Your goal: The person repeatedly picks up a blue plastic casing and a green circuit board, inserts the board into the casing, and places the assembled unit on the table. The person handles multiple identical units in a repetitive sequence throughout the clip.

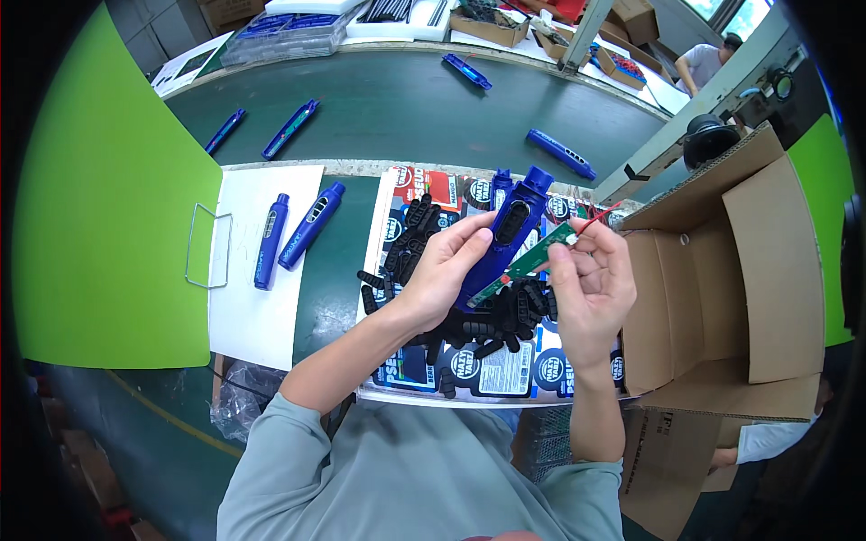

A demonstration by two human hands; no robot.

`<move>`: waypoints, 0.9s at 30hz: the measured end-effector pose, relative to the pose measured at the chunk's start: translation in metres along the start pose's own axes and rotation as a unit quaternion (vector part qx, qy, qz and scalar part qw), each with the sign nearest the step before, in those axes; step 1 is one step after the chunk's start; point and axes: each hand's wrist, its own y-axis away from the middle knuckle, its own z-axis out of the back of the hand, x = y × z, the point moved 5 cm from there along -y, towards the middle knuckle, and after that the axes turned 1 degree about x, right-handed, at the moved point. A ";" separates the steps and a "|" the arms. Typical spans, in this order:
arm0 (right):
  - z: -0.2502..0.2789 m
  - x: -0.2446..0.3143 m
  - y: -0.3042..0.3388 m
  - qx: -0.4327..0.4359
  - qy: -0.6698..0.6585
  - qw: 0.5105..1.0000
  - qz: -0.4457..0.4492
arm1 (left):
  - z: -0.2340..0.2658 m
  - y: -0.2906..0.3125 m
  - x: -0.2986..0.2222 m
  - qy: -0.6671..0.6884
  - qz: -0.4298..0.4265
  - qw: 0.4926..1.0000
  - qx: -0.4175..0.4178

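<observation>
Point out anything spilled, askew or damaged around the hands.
The black button strips lie in a loose jumble across the printed sheet, with one stray strip near its lower edge; they look scattered rather than sorted. No damage shows on the held blue casing or green circuit board.

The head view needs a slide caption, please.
Left hand holds a blue casing; right hand holds a green board.

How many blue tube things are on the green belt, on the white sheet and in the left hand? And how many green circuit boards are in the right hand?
Blue casings on the green belt: 4
Blue casings on the white sheet, one poking past its edge: 2
Blue casing in the left hand: 1
Green circuit board in the right hand: 1
Total: 8
</observation>
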 end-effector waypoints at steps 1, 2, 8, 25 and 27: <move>-0.003 0.000 0.001 0.001 0.006 1.000 0.010 | 0.001 0.000 0.001 -0.004 -0.009 1.000 -0.001; -0.005 -0.002 0.002 0.002 0.020 1.000 0.022 | 0.002 0.001 0.001 -0.007 -0.017 1.000 -0.002; -0.011 -0.011 0.004 0.016 0.042 0.998 0.036 | 0.002 0.004 -0.002 -0.002 -0.026 1.000 0.002; -0.005 -0.002 -0.009 0.057 0.157 0.984 0.064 | -0.008 0.002 0.003 -0.005 -0.023 0.999 0.028; 0.001 0.000 -0.011 0.053 0.144 0.986 0.059 | -0.008 0.000 -0.001 -0.003 -0.028 0.999 0.028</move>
